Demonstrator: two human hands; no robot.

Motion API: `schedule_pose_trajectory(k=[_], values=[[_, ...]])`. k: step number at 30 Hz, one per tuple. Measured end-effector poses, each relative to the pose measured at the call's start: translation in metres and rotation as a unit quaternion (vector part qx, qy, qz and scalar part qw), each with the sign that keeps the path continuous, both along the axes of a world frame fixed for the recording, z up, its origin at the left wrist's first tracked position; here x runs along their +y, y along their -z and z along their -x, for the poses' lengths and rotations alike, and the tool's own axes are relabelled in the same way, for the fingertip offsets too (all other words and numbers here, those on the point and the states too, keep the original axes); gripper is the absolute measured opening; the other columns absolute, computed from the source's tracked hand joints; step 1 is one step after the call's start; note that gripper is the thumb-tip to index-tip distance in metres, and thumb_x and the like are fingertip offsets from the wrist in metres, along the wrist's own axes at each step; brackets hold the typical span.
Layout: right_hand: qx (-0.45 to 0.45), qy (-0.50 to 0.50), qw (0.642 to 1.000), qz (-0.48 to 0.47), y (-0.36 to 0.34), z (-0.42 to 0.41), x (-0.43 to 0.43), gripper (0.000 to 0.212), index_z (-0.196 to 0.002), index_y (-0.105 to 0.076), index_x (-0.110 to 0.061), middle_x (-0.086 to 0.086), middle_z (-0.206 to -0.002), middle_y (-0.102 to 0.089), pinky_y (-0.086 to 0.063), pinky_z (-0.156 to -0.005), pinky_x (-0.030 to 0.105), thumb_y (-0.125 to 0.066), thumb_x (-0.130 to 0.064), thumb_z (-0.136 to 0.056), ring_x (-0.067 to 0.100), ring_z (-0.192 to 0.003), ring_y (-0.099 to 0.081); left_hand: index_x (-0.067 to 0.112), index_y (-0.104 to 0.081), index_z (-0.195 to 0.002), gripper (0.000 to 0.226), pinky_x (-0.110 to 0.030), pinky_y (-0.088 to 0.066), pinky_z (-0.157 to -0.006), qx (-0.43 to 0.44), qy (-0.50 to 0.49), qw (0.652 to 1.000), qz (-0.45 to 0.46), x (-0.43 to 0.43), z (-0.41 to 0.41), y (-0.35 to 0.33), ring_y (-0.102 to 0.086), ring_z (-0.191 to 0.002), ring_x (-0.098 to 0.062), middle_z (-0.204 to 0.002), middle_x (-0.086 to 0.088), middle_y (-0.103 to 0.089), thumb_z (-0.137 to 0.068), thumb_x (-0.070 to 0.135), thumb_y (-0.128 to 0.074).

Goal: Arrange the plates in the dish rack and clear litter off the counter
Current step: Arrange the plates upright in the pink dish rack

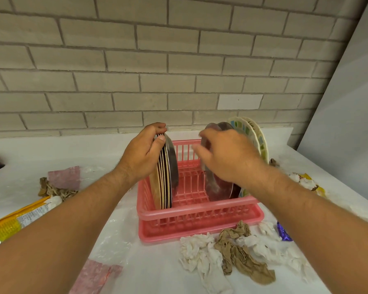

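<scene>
A pink dish rack (198, 211) stands on the white counter (157, 270). My left hand (142, 153) grips the top edges of several upright plates (165, 179) bunched at the rack's left end. My right hand (227, 155) is blurred and holds a steel plate (219, 187) standing on edge in the rack's right half. Behind it, two patterned cream plates (254, 134) stand upright at the right end. Crumpled white tissue (200, 249) and brown crumpled paper (238, 251) lie in front of the rack.
A yellow wrapper (15, 219), a pink plastic sheet (65, 177) and brown paper (51, 188) lie to the left. More tissue and a yellow wrapper (308, 183) lie on the right, with a purple wrapper (284, 232) near my right forearm. A grey brick wall rises behind.
</scene>
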State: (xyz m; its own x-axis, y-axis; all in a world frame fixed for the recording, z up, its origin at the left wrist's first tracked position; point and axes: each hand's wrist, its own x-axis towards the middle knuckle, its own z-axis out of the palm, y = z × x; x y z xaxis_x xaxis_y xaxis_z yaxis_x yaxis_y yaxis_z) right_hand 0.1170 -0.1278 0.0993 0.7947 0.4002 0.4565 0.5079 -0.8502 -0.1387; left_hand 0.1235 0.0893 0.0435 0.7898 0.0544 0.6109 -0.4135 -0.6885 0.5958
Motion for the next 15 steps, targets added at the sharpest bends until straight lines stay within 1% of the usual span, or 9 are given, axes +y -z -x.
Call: schedule_pose_trajectory(k=[1, 3, 5, 6, 8, 10, 12, 13, 15], values=[[0.047, -0.036, 0.998, -0.036, 0.005, 0.003, 0.008, 0.046, -0.126, -0.055, -0.025, -0.003, -0.100, -0.065, -0.054, -0.072, 0.034, -0.040, -0.055, -0.094, 0.016, -0.087, -0.062, 0.024, -0.052, -0.126, 0.033, -0.005, -0.029, -0.089, -0.001, 0.001, 1.000, 0.000, 0.000, 0.000, 0.000, -0.043, -0.115, 0.006, -0.129, 0.020, -0.049, -0.098, 0.029, -0.038], [0.143, -0.093, 0.978, -0.124, 0.020, 0.007, 0.023, 0.041, -0.123, -0.058, -0.025, -0.006, -0.100, -0.066, -0.055, -0.078, 0.037, -0.044, -0.050, -0.095, 0.011, -0.087, -0.062, 0.022, -0.053, -0.126, 0.035, -0.005, -0.029, -0.091, -0.003, 0.004, 1.000, 0.002, 0.000, 0.001, -0.002, -0.043, -0.117, 0.006, -0.129, 0.018, -0.050, -0.095, 0.028, -0.038], [0.214, -0.128, 0.949, -0.194, 0.036, 0.011, 0.036, 0.041, -0.129, -0.054, -0.027, -0.004, -0.115, -0.064, -0.053, -0.088, 0.039, -0.048, -0.048, -0.094, 0.013, -0.100, -0.061, 0.022, -0.054, -0.126, 0.035, -0.004, -0.029, -0.092, -0.001, 0.009, 1.000, 0.006, 0.000, 0.001, -0.002, -0.043, -0.117, 0.008, -0.130, 0.018, -0.050, -0.094, 0.027, -0.040], [0.231, -0.140, 0.938, -0.215, 0.044, 0.013, 0.040, 0.044, -0.134, -0.051, -0.027, -0.004, -0.123, -0.062, -0.051, -0.093, 0.038, -0.049, -0.047, -0.094, 0.013, -0.106, -0.059, 0.022, -0.054, -0.126, 0.035, -0.002, -0.029, -0.091, 0.001, 0.012, 1.000, 0.009, 0.000, 0.001, -0.002, -0.043, -0.116, 0.011, -0.129, 0.019, -0.050, -0.094, 0.026, -0.041], [0.238, -0.154, 0.927, -0.247, 0.056, 0.016, 0.044, 0.047, -0.138, -0.045, -0.029, -0.007, -0.128, -0.060, -0.048, -0.096, 0.033, -0.050, -0.045, -0.094, 0.010, -0.110, -0.058, 0.023, -0.055, -0.125, 0.033, 0.003, -0.028, -0.089, 0.006, 0.018, 1.000, 0.016, 0.001, 0.001, -0.003, -0.041, -0.112, 0.020, -0.128, 0.022, -0.050, -0.094, 0.024, -0.043], [0.233, -0.157, 0.922, -0.268, 0.060, 0.015, 0.044, 0.046, -0.138, -0.044, -0.031, -0.013, -0.125, -0.058, -0.049, -0.096, 0.031, -0.050, -0.043, -0.094, 0.006, -0.109, -0.059, 0.026, -0.056, -0.124, 0.030, 0.005, -0.027, -0.087, 0.016, 0.029, 0.999, 0.020, 0.003, 0.000, -0.004, -0.038, -0.110, 0.025, -0.127, 0.025, -0.049, -0.095, 0.023, -0.046], [0.228, -0.155, 0.924, -0.266, 0.060, 0.013, 0.042, 0.045, -0.137, -0.045, -0.033, -0.023, -0.115, -0.056, -0.048, -0.094, 0.027, -0.051, -0.042, -0.093, 0.002, -0.106, -0.058, 0.028, -0.056, -0.123, 0.030, 0.001, -0.028, -0.090, 0.028, 0.043, 0.998, 0.022, 0.004, -0.001, -0.005, -0.037, -0.111, 0.026, -0.126, 0.029, -0.047, -0.095, 0.022, -0.049], [0.224, -0.153, 0.926, -0.262, 0.060, 0.012, 0.041, 0.044, -0.136, -0.045, -0.034, -0.027, -0.108, -0.054, -0.047, -0.092, 0.024, -0.050, -0.042, -0.093, -0.001, -0.102, -0.058, 0.029, -0.056, -0.123, 0.030, -0.004, -0.029, -0.093, 0.033, 0.049, 0.998, 0.028, 0.004, -0.001, -0.005, -0.036, -0.113, 0.025, -0.126, 0.031, -0.047, -0.095, 0.022, -0.050], [0.218, -0.147, 0.930, -0.259, 0.061, 0.012, 0.041, 0.042, -0.135, -0.045, -0.035, -0.027, -0.103, -0.054, -0.048, -0.088, 0.023, -0.049, -0.043, -0.094, -0.002, -0.096, -0.059, 0.030, -0.056, -0.123, 0.030, -0.013, -0.032, -0.098, 0.046, 0.057, 0.996, 0.047, 0.003, -0.002, -0.005, -0.037, -0.116, 0.022, -0.126, 0.032, -0.046, -0.094, 0.023, -0.052]])
